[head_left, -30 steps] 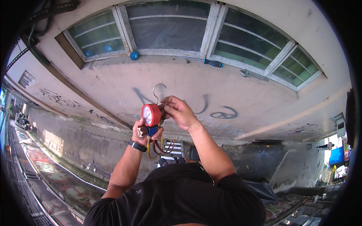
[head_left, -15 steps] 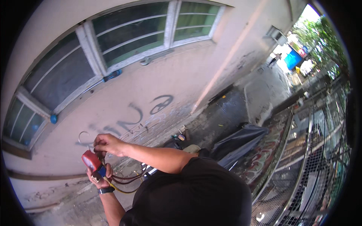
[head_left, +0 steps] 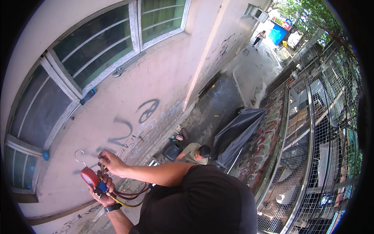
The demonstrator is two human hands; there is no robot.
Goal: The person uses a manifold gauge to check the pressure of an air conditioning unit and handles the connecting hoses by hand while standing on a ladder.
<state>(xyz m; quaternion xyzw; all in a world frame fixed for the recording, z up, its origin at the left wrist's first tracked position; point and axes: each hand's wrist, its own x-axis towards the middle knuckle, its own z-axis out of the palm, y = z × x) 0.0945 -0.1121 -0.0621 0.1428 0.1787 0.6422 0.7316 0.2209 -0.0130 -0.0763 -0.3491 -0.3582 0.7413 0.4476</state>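
Note:
My left hand (head_left: pixel 106 198), wearing a dark wristband, grips a manifold gauge (head_left: pixel 89 177) with a red rim, blue body and brass fittings at the lower left of the view. A silver hook (head_left: pixel 80 155) rises from the gauge. Yellow and dark red hoses (head_left: pixel 130 194) hang from it toward the right. My right hand (head_left: pixel 110 163) is closed on the upper part of the gauge beside the hook, its fingertips pinched on a small brass fitting, partly hidden.
A screwdriver (head_left: pixel 85 99), wrench (head_left: pixel 119 71) and blue round object (head_left: pixel 45 155) rest on the window sill (head_left: pixel 87 87). A co-worker (head_left: pixel 194 152) is below beside a black case (head_left: pixel 172 151). A grey tarp (head_left: pixel 239 132) lies near mesh fencing (head_left: pixel 296 156). A distant person (head_left: pixel 259 39) walks in the alley.
The view has turned toward the right along the alley, bringing the fence and co-worker into sight. Both hands keep hold of the gauge, which sits lower and farther left in the picture.

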